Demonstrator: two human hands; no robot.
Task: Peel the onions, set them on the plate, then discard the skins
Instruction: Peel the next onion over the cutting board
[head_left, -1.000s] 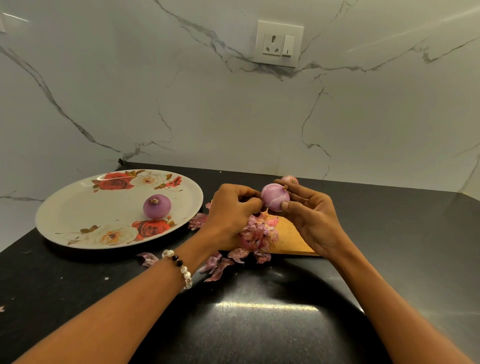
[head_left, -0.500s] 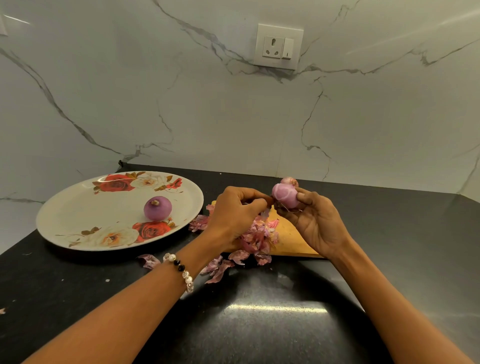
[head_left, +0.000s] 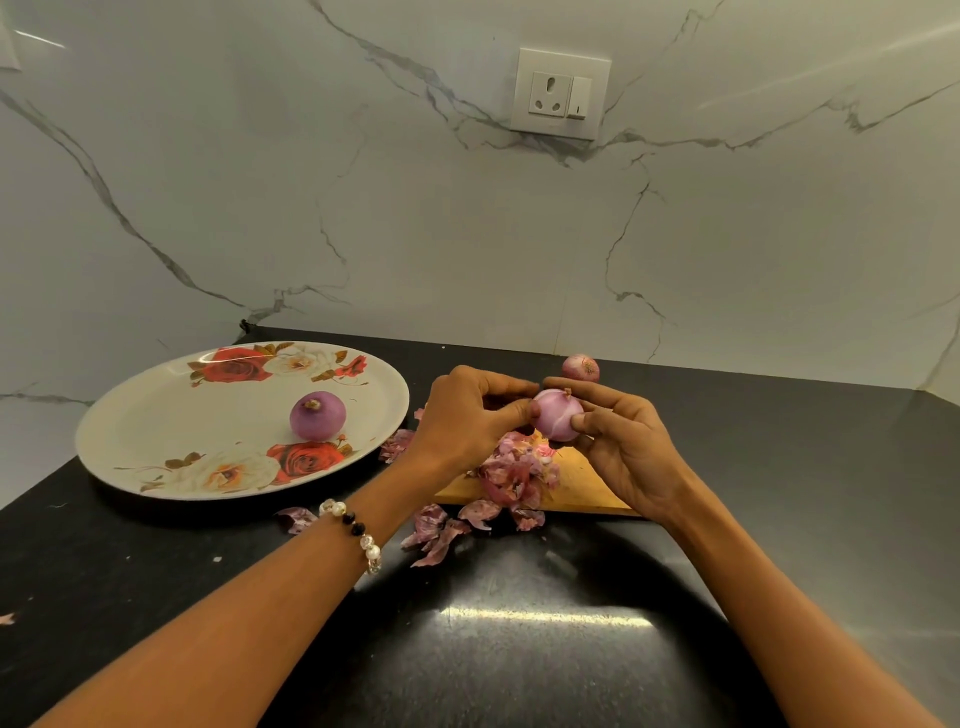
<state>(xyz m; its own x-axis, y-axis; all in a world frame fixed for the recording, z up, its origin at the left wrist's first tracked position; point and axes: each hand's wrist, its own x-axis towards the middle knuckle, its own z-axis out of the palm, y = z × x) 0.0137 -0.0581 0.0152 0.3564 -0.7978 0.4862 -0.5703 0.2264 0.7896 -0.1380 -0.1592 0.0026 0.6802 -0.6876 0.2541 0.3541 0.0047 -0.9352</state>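
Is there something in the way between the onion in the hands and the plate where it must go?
Nothing visible blocks it. The held onion is above the cutting board; only the left hand and low skins lie toward the plate, where one peeled onion leaves room.

The plate (head_left: 130, 431) is cream with red and white roses and brown leaves, and the onion (head_left: 317, 415) on it is plain purple. The held onion (head_left: 555, 421) is pale pink-purple with lighter stripes; the skins (head_left: 511, 475) are pink and maroon on a yellow-orange board (head_left: 584, 480). The counter (head_left: 779, 493) is glossy black, the wall (head_left: 363, 208) white marble with grey veins, the bracelet (head_left: 358, 532) pearl-white and black.
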